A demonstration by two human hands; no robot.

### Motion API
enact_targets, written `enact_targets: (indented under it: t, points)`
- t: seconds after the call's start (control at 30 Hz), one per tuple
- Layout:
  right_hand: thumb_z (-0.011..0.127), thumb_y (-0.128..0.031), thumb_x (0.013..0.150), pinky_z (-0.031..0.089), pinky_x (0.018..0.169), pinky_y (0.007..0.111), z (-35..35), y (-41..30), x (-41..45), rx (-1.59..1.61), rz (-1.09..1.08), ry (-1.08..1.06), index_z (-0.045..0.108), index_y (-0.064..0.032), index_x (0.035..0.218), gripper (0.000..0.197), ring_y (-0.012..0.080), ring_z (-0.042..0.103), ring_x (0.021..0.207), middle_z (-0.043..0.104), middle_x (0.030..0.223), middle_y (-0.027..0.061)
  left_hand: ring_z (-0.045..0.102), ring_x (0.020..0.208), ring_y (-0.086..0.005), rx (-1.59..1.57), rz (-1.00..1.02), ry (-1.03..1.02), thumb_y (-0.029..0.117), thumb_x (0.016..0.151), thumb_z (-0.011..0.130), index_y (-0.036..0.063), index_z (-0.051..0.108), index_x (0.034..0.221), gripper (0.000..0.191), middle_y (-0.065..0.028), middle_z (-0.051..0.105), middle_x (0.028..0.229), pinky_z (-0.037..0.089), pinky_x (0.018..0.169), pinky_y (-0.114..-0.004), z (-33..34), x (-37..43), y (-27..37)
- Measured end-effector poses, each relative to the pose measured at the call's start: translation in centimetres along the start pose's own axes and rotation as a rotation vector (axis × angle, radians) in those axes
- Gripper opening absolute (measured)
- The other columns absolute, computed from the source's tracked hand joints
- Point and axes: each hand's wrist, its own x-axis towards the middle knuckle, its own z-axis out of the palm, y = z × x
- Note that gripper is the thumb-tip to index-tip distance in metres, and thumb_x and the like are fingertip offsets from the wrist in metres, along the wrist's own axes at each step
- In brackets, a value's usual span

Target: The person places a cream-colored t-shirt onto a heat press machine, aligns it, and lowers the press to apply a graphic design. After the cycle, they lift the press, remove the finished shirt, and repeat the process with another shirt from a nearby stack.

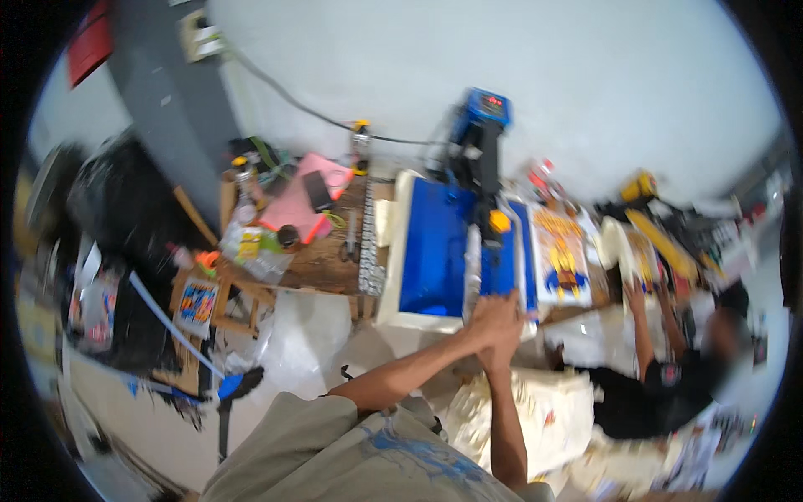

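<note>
Before me stands a heat press with a blue upper plate, a black arm, a yellow knob and a blue control box with lit red digits. Its pale U-shaped lever handle reaches toward me. My left hand is closed on the front of this handle, my left forearm crossing from the left. Close beside and partly under it, my right hand grips there too. Motion blur and overlap hide most of the fingers. Cream fabric shows around the plate's edges.
Right of the press lies a printed cream fabric piece. A co-worker handles another print. Stacked cream fabric sits near my right forearm. Scissors, a pink sheet and a phone are on the wooden table.
</note>
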Motion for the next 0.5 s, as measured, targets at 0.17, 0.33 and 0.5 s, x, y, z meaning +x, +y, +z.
enact_targets:
  t: [0.17,0.33,0.5]
  points:
    - [0.063,-0.02,0.078,0.03,0.104,0.045,8.9,-3.3,-11.9,0.171,0.556,0.404,0.044,-0.0015,0.131,0.059,0.0393,0.044,0.119,0.047,0.128,0.0244,0.066,0.074,-0.0375,0.301,0.108,-0.187,0.071,0.083,0.036,0.0047,0.068,0.081,0.074,-0.02,0.067,0.074,0.048,0.07,-0.047,0.1,0.2,-0.5]
    - [0.06,-0.033,0.082,0.046,0.087,0.041,17.4,-8.7,-37.5,0.54,1.129,-0.631,0.059,-0.0028,0.116,0.045,0.036,0.058,0.103,0.061,0.111,0.0212,0.066,0.073,-0.0375,0.479,0.27,-0.19,0.073,0.072,0.053,0.0025,0.068,0.074,0.072,-0.0206,0.066,0.075,0.049,0.062,-0.046,-0.1,0.5,-1.1]
    - [0.062,-0.035,0.073,0.051,0.073,0.044,12.2,-21.6,-64.7,0.034,2.176,-0.158,0.068,0.0031,0.081,0.04,0.039,0.065,0.08,0.065,0.081,0.0252,0.066,0.074,-0.0347,0.53,0.235,-0.289,0.071,0.07,0.058,0.0002,0.069,0.08,0.073,-0.0204,0.067,0.075,0.05,0.066,-0.044,-0.4,0.9,-0.1]
